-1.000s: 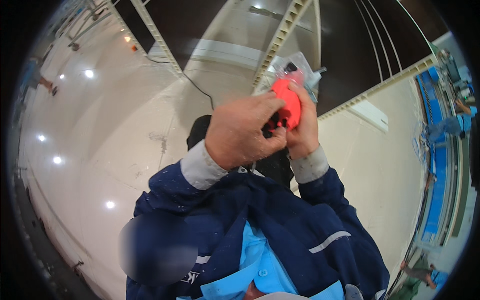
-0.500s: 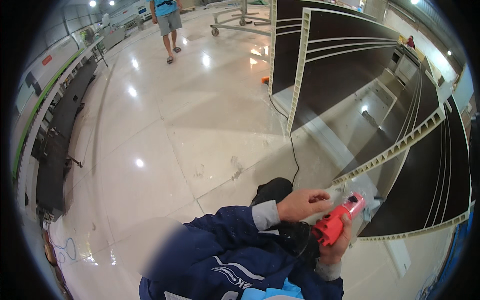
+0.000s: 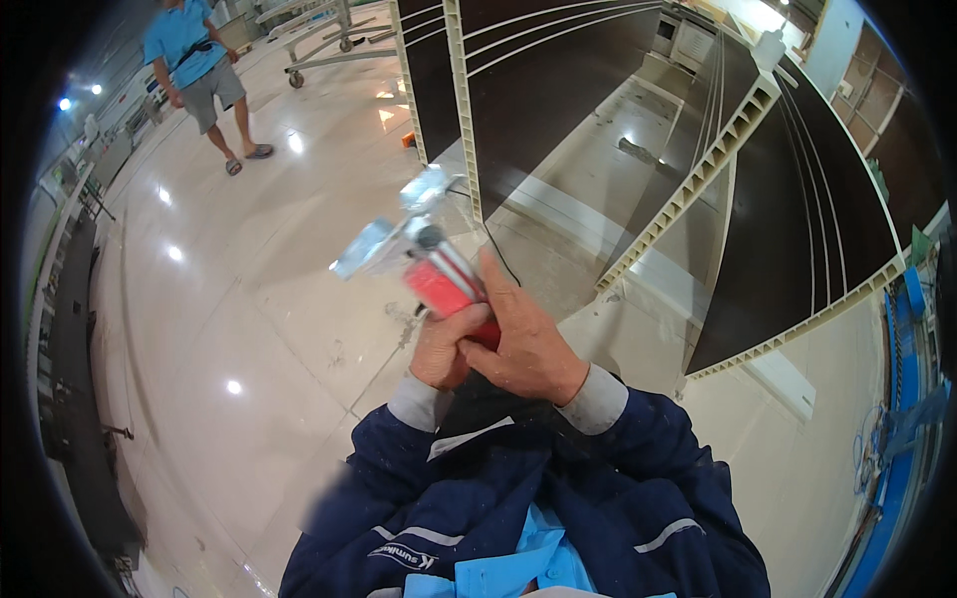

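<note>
Red tool point(image 3: 446, 286) w/ clear wrap is clamped by left hand point(image 3: 446, 351) & right hand point(image 3: 525, 344), pressed together; dark panels point(image 3: 558, 110) beyond tool.

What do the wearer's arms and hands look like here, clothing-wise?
Both hands are bare, no gloves: left hand, right hand. Each forearm wears a navy jacket sleeve with a grey ribbed cuff. A pale stripe crosses the sleeve; a light blue collar shows beneath.
</note>
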Action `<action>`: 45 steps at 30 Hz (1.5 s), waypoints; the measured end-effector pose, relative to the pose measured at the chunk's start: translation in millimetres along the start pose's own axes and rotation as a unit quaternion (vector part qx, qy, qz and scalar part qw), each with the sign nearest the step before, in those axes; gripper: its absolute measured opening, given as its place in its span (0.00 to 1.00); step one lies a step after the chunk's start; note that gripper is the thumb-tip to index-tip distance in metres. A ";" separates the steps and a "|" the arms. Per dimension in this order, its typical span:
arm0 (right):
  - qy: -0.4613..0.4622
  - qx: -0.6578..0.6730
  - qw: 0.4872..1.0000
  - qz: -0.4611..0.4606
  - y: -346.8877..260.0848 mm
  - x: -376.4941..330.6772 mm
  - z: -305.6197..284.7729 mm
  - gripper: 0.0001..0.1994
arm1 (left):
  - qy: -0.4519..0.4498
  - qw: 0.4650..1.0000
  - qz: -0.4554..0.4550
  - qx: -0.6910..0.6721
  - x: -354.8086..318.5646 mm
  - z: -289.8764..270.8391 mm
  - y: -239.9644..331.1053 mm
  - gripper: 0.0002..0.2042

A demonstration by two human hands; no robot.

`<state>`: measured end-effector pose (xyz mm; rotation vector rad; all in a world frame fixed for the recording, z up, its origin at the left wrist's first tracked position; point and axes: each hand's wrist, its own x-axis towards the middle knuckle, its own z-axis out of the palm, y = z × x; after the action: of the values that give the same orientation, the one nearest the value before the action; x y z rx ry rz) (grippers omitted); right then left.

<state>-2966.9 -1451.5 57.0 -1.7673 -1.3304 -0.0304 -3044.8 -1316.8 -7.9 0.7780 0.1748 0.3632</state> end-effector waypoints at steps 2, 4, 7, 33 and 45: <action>0.036 -0.042 0.992 -0.114 -1.6 5.3 1.2 0.47 | 0.010 0.994 0.103 -0.038 2.4 -13.0 8.2 0.27; 0.063 -0.020 0.996 -0.068 4.7 -4.2 -6.0 0.44 | 0.040 0.970 0.238 0.016 10.9 -30.0 27.8 0.28; 0.086 -0.034 0.996 0.011 39.2 -31.1 -26.3 0.40 | 0.138 0.911 0.382 0.075 20.1 -63.9 83.1 0.28; 0.137 0.122 0.846 0.501 210.7 -145.0 -45.6 0.30 | 0.446 0.859 0.251 -0.002 -26.2 -321.2 60.5 0.16; -0.015 -0.078 0.868 0.490 245.9 -163.1 -14.5 0.27 | 0.490 0.866 -0.033 0.087 47.4 -353.9 -24.4 0.20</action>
<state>-2837.4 -1589.4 -169.9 -2.4005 -0.3200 0.4637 -3096.0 -1083.7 -274.6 0.6997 1.2072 0.6633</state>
